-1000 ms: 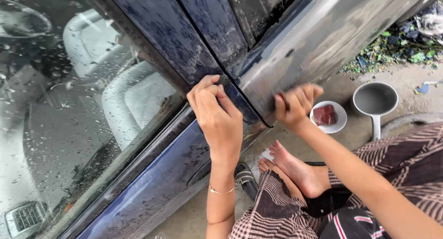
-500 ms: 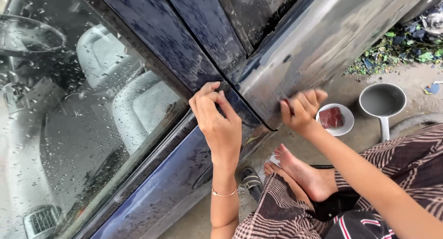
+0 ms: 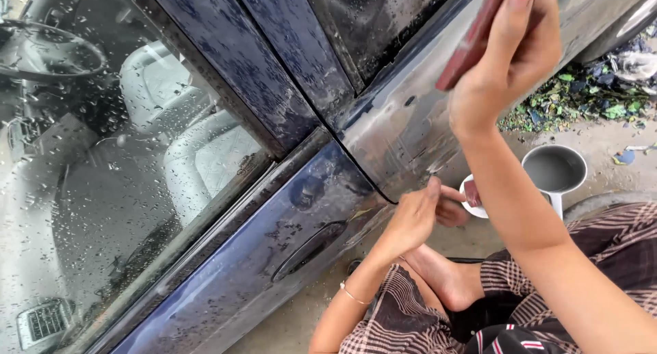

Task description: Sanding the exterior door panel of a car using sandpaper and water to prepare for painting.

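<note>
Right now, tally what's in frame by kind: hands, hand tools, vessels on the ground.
Hands: 2, left hand and right hand
Hand tools: 1, reddish flat block in the right hand
Vessels on the ground: 2, grey mug and small white dish
Total: 5

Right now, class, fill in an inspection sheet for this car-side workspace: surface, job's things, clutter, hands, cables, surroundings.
Surface: dark blue car door, wet with droplets; the rear panel looks dull grey.
Job's things: reddish flat pad; small white dish; grey ladle-like cup on the ground.
Clutter: green and mixed litter beside the car.
Hands: right hand raised, holding the pad; left hand low against the panel edge.
Cables: nothing seen.
Surroundings: seats and steering wheel behind the window; bare foot.
</note>
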